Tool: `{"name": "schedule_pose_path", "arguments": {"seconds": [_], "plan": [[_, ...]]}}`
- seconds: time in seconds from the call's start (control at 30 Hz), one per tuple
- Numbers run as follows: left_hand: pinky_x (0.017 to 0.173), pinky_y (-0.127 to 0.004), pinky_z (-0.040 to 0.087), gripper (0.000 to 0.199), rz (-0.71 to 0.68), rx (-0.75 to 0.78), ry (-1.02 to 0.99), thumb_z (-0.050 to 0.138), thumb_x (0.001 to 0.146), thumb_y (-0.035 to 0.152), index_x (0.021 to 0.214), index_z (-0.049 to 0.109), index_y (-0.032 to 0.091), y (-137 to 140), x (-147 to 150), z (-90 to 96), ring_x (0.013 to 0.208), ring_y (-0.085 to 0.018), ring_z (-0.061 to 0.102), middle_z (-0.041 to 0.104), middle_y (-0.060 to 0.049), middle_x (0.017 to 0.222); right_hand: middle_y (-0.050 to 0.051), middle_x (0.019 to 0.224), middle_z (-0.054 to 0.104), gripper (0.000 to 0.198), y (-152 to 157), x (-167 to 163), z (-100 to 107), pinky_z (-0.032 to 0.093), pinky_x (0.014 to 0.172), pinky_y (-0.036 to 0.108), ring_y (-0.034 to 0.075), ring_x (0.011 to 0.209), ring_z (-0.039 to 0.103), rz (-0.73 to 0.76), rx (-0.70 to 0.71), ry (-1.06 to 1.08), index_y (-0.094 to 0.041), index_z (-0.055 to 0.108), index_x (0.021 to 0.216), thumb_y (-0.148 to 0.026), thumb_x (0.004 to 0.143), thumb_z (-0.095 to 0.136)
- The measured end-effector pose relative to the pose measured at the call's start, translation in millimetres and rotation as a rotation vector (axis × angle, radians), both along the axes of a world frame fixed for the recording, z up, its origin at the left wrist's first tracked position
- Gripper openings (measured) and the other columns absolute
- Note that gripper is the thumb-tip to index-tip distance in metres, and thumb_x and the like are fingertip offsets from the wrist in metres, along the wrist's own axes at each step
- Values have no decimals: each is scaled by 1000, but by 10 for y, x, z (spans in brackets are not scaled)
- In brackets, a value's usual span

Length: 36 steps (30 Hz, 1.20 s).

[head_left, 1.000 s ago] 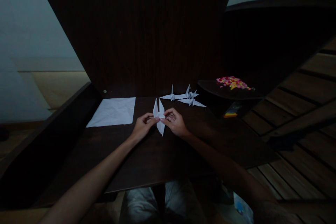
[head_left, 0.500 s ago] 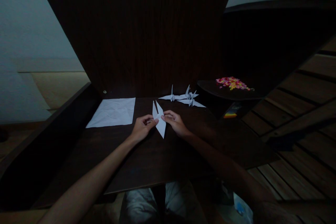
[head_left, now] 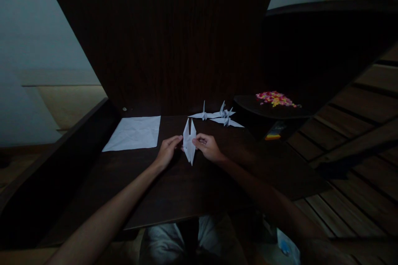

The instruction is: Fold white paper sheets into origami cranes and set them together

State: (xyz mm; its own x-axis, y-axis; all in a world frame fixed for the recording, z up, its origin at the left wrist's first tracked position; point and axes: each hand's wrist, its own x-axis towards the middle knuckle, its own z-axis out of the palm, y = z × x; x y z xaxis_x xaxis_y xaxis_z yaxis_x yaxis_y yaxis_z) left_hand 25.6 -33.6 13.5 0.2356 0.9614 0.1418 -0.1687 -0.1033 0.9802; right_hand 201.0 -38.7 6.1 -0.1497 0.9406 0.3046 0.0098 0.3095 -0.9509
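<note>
A partly folded white origami paper (head_left: 189,143) is held upright between my hands, over the dark desk (head_left: 155,203). It has two narrow points at the top and pointed flaps parting at the bottom. My left hand (head_left: 168,149) pinches its left edge, thumb and forefinger together. On the opposite side, my right hand (head_left: 209,147) grips the right edge, with the thumb on the front face. Just beyond stand several finished white paper cranes (head_left: 226,121), close to the back panel.
A creased white sheet (head_left: 133,133) lies flat at the left. Small colourful pieces (head_left: 276,98) are heaped on a rounded shelf (head_left: 248,105) at the right. Below that shelf is a small item with a yellow stripe (head_left: 273,136). A raised side board (head_left: 62,149) borders the desk's left.
The folded paper has turned and shifted slightly right, and its lower flaps have come apart. My left thumb has moved off its front face to the left edge.
</note>
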Motion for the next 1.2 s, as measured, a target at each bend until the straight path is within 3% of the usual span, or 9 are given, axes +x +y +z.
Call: {"name": "schedule_pose_path", "arguments": {"seconds": [0.17, 0.4, 0.57, 0.8, 1.2], "plan": [[66, -27, 45, 24, -109, -14, -104, 62, 73, 35, 78, 69, 12, -45, -2, 28, 69, -17, 56, 64, -4, 74, -1, 58, 53, 38, 14, 12, -32, 42, 52, 25, 11, 52, 50, -28, 27, 34, -17, 54, 64, -53, 68, 68], [71, -27, 45, 26, -71, 103, 97, 69, 70, 35, 86, 69, 14, -105, -28, 103, 73, -17, 59, 67, -3, 79, 0, 62, 57, 35, 26, -2, -40, 45, 55, 27, 13, 56, 52, -48, 4, 54, -18, 56, 66, -51, 67, 69], [62, -25, 45, 31, -14, 120, 192, 73, 67, 41, 80, 68, 13, -105, 19, 116, 64, -15, 57, 65, -1, 69, 0, 66, 58, 32, 14, -27, -28, 46, 60, 27, 13, 61, 54, -56, -12, 60, -17, 59, 71, -46, 65, 72], [60, -23, 44, 32, 33, 87, 153, 72, 66, 44, 74, 67, 14, -62, 15, 69, 62, -14, 56, 66, 0, 68, -1, 66, 55, 29, -39, -66, 27, 42, 52, 23, 11, 59, 51, 13, -80, 73, -18, 59, 73, -42, 66, 72], [54, -22, 43, 35, -47, 64, 115, 75, 62, 46, 63, 62, 14, -74, -8, 98, 56, -12, 55, 61, 0, 60, -3, 54, 53, 31, -83, -21, 131, 37, 49, 23, 9, 49, 48, 72, -109, 45, -16, 57, 59, -42, 66, 72]]}}
